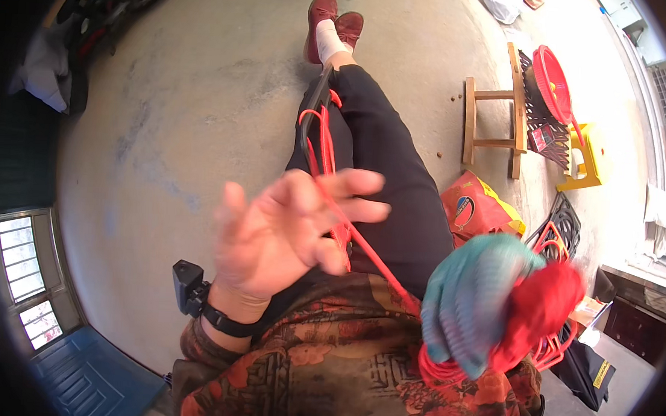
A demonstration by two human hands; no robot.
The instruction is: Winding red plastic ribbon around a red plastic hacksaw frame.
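My left hand [287, 224] is in front of my lap, palm up, with its fingers spread and slightly blurred. A taut red cord [379, 265] crosses by its fingers and runs down to the right. Along my legs lies a long black frame [316, 105] with several red strands [326, 143] looped on it. At the cord's lower end is a blurred teal knit covering [464, 294], with a bunched red cloth [542, 309] against it. My right hand seems to be inside or behind these; its fingers are hidden. More red cord [441, 368] hangs below.
At right are a wooden stool frame [494, 145], a red plastic basket [552, 84], a yellow stool [588, 157] and a red-and-yellow bag [477, 208]. Near my right side stands a red wire rack [553, 242]. A blue panel [94, 376] is at lower left.
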